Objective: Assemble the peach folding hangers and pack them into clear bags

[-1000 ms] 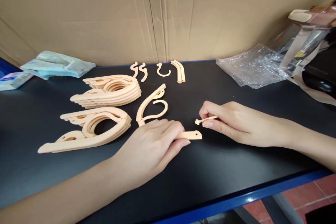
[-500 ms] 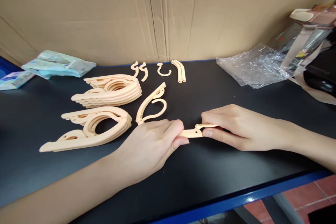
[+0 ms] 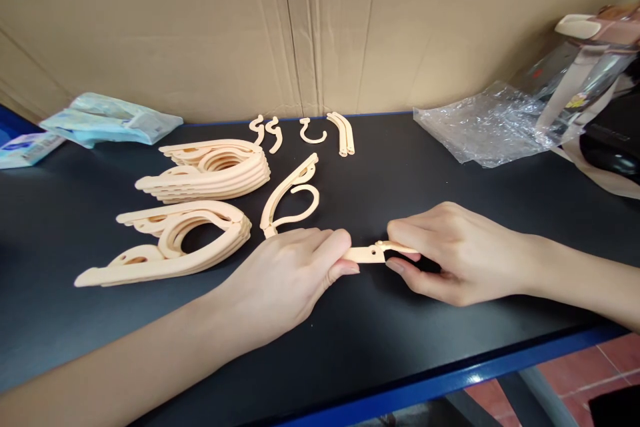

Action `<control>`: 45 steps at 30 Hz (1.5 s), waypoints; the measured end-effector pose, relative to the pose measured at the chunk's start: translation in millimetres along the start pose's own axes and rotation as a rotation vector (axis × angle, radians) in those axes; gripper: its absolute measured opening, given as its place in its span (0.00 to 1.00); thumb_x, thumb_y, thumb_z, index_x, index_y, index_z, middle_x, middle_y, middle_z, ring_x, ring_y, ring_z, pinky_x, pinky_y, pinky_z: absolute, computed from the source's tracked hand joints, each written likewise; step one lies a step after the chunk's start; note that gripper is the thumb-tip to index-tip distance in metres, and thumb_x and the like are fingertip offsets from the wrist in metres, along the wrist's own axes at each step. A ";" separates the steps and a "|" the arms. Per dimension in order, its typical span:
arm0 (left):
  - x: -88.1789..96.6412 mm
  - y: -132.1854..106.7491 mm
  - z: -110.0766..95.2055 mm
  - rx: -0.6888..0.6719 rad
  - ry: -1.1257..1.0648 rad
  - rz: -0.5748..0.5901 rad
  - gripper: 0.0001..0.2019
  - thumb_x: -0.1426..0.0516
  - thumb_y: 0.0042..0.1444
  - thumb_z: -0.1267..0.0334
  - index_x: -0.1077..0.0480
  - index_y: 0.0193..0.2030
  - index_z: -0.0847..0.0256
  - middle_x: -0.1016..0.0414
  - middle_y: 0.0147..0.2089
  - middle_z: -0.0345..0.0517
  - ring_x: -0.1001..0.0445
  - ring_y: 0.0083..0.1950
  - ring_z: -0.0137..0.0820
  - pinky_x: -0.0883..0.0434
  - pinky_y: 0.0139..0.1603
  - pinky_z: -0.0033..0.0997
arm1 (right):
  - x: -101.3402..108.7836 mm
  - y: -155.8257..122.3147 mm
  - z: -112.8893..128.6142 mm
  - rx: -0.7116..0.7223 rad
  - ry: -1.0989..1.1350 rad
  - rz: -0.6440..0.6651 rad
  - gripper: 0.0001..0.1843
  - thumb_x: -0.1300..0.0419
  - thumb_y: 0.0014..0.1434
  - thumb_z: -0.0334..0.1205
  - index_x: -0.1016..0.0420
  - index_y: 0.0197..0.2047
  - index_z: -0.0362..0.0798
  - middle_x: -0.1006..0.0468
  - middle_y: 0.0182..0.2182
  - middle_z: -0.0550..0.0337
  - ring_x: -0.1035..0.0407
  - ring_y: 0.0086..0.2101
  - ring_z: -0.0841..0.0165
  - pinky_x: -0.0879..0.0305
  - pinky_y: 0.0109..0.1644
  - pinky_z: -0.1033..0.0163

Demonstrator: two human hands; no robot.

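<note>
A folding clothes hanger (image 3: 289,188) in pale peach plastic lies partly under my left hand (image 3: 303,270). Its curved hook and one arm stick out beyond the knuckles. My left hand is closed round the other arm, whose flat end with a small hole shows past the thumb. At that end, the fingers of my right hand (image 3: 440,253) grip a thin peach hanger piece (image 3: 395,246), its tip touching or just over the flat end. The right thumb sits a little below, apart from the piece. Most of this piece is hidden by the fingers.
Two stacks of folded hangers, a rear stack (image 3: 215,177) and a front stack (image 3: 165,267), lie left. Small hook parts (image 3: 313,137) and slim arm pieces (image 3: 341,135) lie at the back. Around them are blue packets (image 3: 110,120), clear plastic (image 3: 480,127), a strapped bottle (image 3: 595,60) and a cardboard wall (image 3: 200,27).
My right thumb has moved down, away from the thin piece, and the right hand has shifted slightly. The left hand keeps its grip on the hanger arm.
</note>
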State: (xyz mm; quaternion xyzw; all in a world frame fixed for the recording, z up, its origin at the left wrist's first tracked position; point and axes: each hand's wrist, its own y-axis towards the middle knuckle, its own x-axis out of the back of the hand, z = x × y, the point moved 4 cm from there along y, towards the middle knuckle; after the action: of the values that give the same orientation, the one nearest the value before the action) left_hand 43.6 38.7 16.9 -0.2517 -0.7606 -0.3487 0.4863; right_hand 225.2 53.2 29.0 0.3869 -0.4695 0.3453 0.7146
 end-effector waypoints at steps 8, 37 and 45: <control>-3.8 -1.1 2.3 -0.004 -0.014 -0.011 0.16 0.59 0.73 0.60 0.44 0.32 0.56 0.40 0.25 0.33 0.39 0.23 0.27 0.43 0.24 0.26 | -2.8 -1.3 0.4 0.026 -0.088 -0.015 0.10 0.50 0.63 0.31 0.44 0.30 0.51 0.37 0.22 0.68 0.50 0.20 0.72 0.55 0.24 0.63; -2.8 1.3 -3.5 -0.065 0.090 0.006 0.20 0.63 0.74 0.57 0.43 0.32 0.58 0.38 0.25 0.33 0.36 0.23 0.26 0.42 0.25 0.26 | -8.4 -3.8 5.5 0.207 -0.458 -0.089 0.14 0.52 0.64 0.31 0.38 0.26 0.49 0.37 0.21 0.65 0.46 0.20 0.70 0.52 0.24 0.61; 0.4 2.6 -5.4 -0.108 0.103 -0.003 0.19 0.62 0.74 0.59 0.44 0.31 0.58 0.39 0.25 0.32 0.38 0.23 0.26 0.42 0.26 0.27 | -7.4 -4.7 6.9 0.243 -0.534 -0.126 0.14 0.50 0.61 0.31 0.36 0.24 0.49 0.38 0.20 0.65 0.47 0.19 0.69 0.52 0.23 0.61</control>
State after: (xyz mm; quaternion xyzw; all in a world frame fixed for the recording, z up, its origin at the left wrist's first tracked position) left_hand 48.3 36.1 19.5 -0.2580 -0.7152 -0.4024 0.5099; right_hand 224.0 44.1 22.8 0.5753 -0.5710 0.2399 0.5342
